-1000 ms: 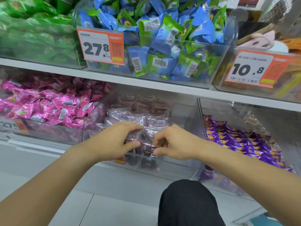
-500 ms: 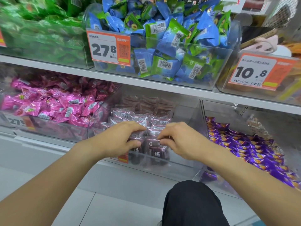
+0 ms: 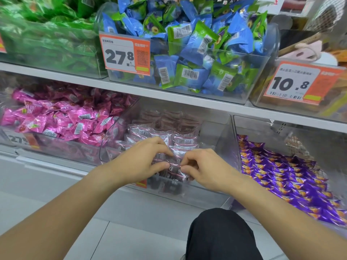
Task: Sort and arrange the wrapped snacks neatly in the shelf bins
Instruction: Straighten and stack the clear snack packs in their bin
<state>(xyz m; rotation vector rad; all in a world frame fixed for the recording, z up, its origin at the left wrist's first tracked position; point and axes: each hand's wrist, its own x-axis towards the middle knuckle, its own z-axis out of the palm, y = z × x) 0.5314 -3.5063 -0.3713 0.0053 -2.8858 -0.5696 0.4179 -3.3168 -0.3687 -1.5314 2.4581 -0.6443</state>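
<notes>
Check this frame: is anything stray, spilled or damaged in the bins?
Nothing stands out. Each bin holds one kind: pink snacks, purple snacks, blue and green packs heaped loosely. In the middle bin the left hand and right hand pinch dark clear-wrapped snacks, stacked in rows.

Green packets (image 3: 47, 40) far left: blurred, cut by frame edge. Lower-left price tag (image 3: 20, 140): partly cropped, blurred. Left hand (image 3: 139, 162) covers the centre bin's tag (image 3: 141, 184). Packet print unreadable.

Head cam looks fwd and down, close to lower shelf bin (image 3: 221, 128) (single view).
</notes>
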